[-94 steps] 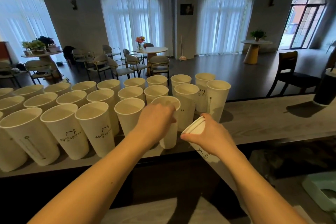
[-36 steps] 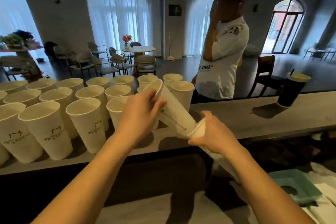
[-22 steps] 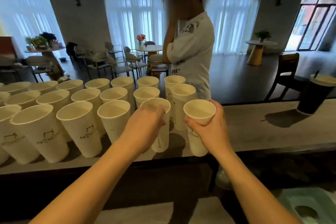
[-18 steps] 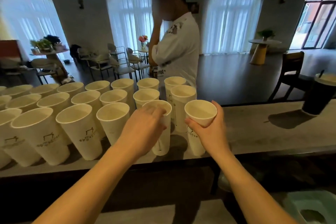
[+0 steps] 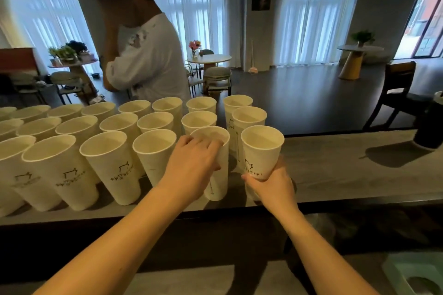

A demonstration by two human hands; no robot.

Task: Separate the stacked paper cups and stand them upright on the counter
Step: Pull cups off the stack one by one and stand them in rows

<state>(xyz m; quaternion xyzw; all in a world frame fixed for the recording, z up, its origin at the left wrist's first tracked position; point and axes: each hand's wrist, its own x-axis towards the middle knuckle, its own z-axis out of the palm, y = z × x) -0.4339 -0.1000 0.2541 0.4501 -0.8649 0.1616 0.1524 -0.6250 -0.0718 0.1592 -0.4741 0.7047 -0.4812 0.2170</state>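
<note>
The left hand (image 5: 191, 170) gripped an upright paper cup (image 5: 217, 163) on the bench (image 5: 347, 175); the right hand (image 5: 273, 187) held another cup (image 5: 261, 151) low, beside rows of standing cups (image 5: 107, 151).

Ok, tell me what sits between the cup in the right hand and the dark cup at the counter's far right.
Nothing: in the head view, only bare grey counter and the dark cup's shadow lie between it and the cup held by the right hand.
</note>
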